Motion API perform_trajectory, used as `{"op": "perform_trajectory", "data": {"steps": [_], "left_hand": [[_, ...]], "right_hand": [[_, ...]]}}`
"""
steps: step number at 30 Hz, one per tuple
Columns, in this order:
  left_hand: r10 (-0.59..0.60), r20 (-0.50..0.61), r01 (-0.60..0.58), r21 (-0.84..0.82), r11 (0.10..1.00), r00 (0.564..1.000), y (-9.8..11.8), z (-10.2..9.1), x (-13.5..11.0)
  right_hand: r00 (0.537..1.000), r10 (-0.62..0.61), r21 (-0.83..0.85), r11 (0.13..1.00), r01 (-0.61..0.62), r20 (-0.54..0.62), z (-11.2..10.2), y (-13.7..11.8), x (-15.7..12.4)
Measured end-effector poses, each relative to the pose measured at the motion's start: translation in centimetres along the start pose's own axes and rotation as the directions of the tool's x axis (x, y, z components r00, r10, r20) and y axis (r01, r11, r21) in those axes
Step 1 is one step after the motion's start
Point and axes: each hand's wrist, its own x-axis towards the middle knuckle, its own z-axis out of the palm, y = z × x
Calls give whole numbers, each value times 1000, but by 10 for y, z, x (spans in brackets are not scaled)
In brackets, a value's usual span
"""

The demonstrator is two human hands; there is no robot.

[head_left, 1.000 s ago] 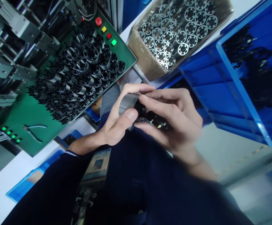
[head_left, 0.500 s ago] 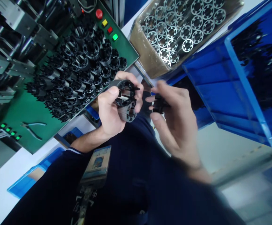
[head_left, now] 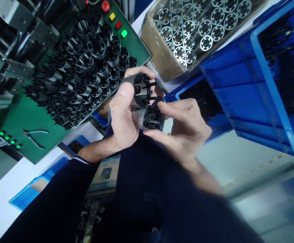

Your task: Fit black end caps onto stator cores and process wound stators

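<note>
My left hand (head_left: 123, 121) is closed around two ring-shaped motor cores. The upper core (head_left: 143, 89) carries a black slotted plastic end piece facing right. Below it lies a grey metal core (head_left: 137, 116), partly hidden by my thumb and palm. My right hand (head_left: 190, 126) pinches a black pronged plastic end piece (head_left: 153, 118) between thumb and fingers, against the right end of the lower core. Whether it is fully seated cannot be seen.
Many black-ended cores (head_left: 84, 60) stand on the green machine table (head_left: 27, 118), with pliers (head_left: 35, 138) near its front. Bare metal cores (head_left: 206, 44) fill a plastic-lined carton (head_left: 159, 60). A blue crate (head_left: 238, 98) at right holds black parts.
My right hand has moved left, bringing the black end piece from apart to the lower core's end. My left hand has turned the cores so their ends face right.
</note>
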Motion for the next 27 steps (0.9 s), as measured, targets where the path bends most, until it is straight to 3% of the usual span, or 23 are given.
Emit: {"op": "perform_trajectory", "data": {"steps": [6,17,20,23,27], "left_hand": [[-24,-28,24,0,1000,999,-4,-1,1],[-26,-164,26,1,1000,986,-6,12,-7],[-14,-122,16,14,1000,992,-8,11,-6],[-55,-86,53,-27,998,995,-8,7,-2],[-124,-113,111,-120,987,986,-5,6,4]], "right_hand": [[996,25,95,995,-33,83,-3,3,-2],[984,23,-11,1000,-22,179,-16,0,2],[990,-12,37,999,6,143,-15,4,1],[996,30,113,993,-40,90,-11,8,-1],[994,-79,-11,997,80,73,-9,11,-2]]}}
